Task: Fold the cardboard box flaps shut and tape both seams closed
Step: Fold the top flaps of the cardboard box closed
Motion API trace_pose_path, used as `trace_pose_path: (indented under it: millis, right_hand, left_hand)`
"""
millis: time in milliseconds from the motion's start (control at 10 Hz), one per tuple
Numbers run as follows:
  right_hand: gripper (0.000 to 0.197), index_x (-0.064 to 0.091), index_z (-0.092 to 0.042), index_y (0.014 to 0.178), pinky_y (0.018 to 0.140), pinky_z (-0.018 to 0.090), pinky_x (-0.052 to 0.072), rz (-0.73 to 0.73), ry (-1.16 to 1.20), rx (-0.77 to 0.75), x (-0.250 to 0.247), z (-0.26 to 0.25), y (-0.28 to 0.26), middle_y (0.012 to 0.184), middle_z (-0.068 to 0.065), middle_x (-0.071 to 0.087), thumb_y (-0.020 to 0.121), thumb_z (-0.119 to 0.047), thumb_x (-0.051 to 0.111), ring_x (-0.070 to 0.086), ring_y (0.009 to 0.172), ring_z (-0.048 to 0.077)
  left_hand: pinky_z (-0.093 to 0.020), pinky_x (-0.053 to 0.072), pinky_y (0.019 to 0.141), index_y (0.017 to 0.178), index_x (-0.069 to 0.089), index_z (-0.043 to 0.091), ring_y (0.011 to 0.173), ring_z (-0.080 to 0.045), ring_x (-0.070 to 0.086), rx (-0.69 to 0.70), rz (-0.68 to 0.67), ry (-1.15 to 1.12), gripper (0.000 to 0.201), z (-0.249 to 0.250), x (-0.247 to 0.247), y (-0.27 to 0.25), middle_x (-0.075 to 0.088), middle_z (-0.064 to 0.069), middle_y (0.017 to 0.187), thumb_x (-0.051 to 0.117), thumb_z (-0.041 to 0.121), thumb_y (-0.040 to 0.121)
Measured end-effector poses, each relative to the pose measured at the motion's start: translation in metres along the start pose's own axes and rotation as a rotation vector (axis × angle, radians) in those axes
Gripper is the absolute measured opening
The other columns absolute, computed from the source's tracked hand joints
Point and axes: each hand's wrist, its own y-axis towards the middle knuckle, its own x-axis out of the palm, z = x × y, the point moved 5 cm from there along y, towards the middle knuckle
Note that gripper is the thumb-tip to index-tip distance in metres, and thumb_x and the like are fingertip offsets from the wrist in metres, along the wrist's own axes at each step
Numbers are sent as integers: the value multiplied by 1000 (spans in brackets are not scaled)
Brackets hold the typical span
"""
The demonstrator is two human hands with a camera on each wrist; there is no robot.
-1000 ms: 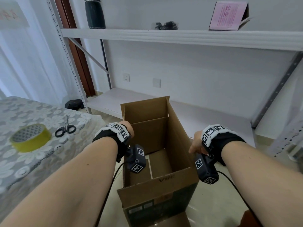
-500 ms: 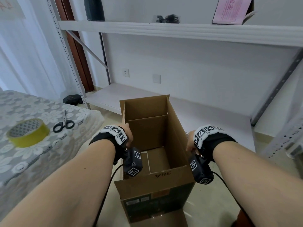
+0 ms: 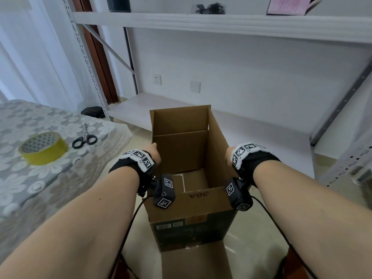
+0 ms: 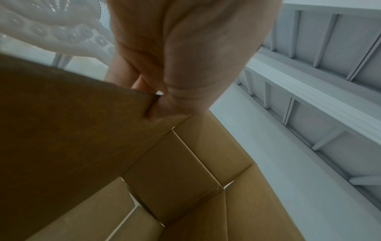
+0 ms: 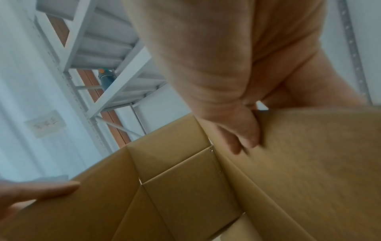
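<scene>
An open brown cardboard box [image 3: 181, 150] stands upright in front of me, its flaps up and nothing inside. My left hand [image 3: 156, 156] grips the top edge of the left side flap. In the left wrist view the left hand [image 4: 175, 65] has its thumb inside the box [image 4: 62, 122] and its fingers curled over the outside. My right hand [image 3: 228, 156] holds the right side flap the same way. From the right wrist, the right hand [image 5: 226, 81] shows its thumb pressed on the inner face of the box [image 5: 309, 154]. The fingers outside are hidden.
A lace-covered table [image 3: 30, 188] at the left carries a yellow tape roll [image 3: 43, 148] and black scissors [image 3: 84, 137]. Behind the box a white metal rack has a low shelf [image 3: 251, 125] and an upper shelf [image 3: 221, 23] with a pink booklet [image 3: 285, 6]. A loose cardboard flap [image 3: 195, 262] lies near my feet.
Both hands keep their hold on the side flaps. The box sits a little higher and squarer in the view, and the rack has slid upward in the frame.
</scene>
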Motion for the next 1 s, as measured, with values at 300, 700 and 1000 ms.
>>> trace_pose_path:
  millis: [300,700,1000]
  right_hand:
    - [18,64,-29,107,92,5,41,314,65,220,6,11,-33,112,-21,63,97,-24,50,52,111,-16]
    - [67,53,-15,65,47,12,42,218,-248,380,0,-2,16,63,18,60,99,-51,8,46,53,18]
    - [37,55,-4,124,90,35,43,352,-395,1496,-12,9,32,129,14,52,89,-10,60,51,118,31]
  left_hand:
    - [-44,44,103,152,14,19,128,-32,47,80,14,-242,72,-16,-7,-14,37,-14,149,47,-4,92]
    - [-32,45,101,145,38,20,127,-22,49,400,-66,148,69,32,-5,-62,50,-3,140,68,5,84]
    - [-48,35,108,149,21,32,143,-32,24,261,-619,88,96,39,11,-87,21,-3,157,80,34,74]
